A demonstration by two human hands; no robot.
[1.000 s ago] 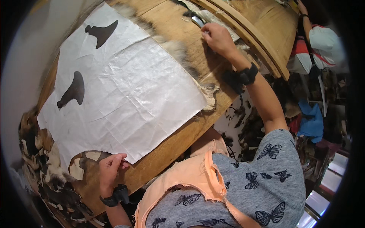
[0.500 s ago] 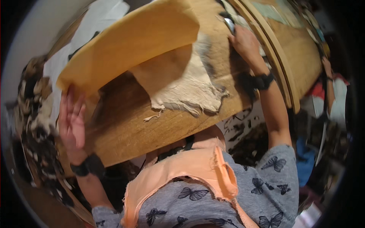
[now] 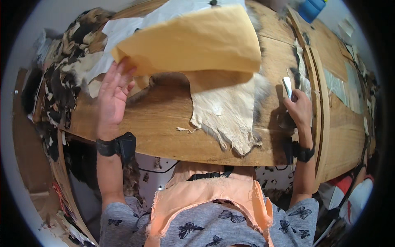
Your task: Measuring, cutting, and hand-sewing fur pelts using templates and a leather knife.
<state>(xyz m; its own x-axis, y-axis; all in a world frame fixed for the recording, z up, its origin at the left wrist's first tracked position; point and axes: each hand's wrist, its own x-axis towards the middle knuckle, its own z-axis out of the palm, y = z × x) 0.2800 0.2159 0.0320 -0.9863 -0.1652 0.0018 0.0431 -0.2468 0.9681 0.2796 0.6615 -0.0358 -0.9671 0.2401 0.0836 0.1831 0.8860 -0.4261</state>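
A broad yellow sheet (image 3: 193,41), like stiff paper, is curved and raised at its near edge over a pale hide (image 3: 224,107) with grey fur along its right side. The hide's ragged end lies toward me on the wooden table. My left hand (image 3: 113,92) is at the sheet's left corner, palm up and fingers stretched out, the fingertips touching or just beneath it. My right hand (image 3: 299,109) is closed on a small shiny metal tool (image 3: 287,86), held at the table's right side; its kind cannot be made out. Most of the hide is hidden under the sheet.
White sheets (image 3: 164,12) lie beneath and behind the yellow one. Fur scraps (image 3: 61,82) are heaped at the left. A wooden rail (image 3: 323,123) runs along the right, with a second tabletop (image 3: 345,127) beyond it. Another person's arm (image 3: 358,181) shows at the far right.
The view has turned. My right hand has come nearer to me along the rail with the metal tool still in it. My left hand stays at the yellow sheet's corner.
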